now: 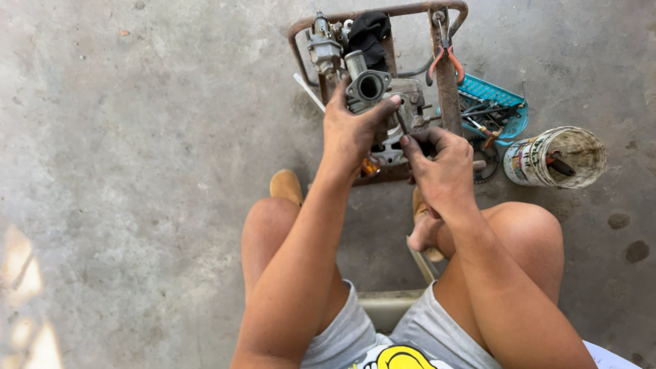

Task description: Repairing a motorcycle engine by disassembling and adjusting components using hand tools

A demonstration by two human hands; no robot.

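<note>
A small grey engine block (pixel 403 102) with a round intake port (pixel 370 87) sits inside a rusty metal frame (pixel 447 75) on the concrete floor. My left hand (pixel 348 130) grips the engine just below the port, thumb pressed against its flange. My right hand (pixel 441 167) is closed around a thin dark tool (pixel 402 121) whose tip touches the engine's side. A carburetor (pixel 323 48) and a black cloth (pixel 369 31) rest at the frame's far end.
Orange-handled pliers (pixel 445 58) hang on the frame. A turquoise plastic basket (pixel 495 106) with tools lies to the right, beside a dirty bucket (pixel 557 158). My knees and sandalled feet (pixel 285 186) are below the frame.
</note>
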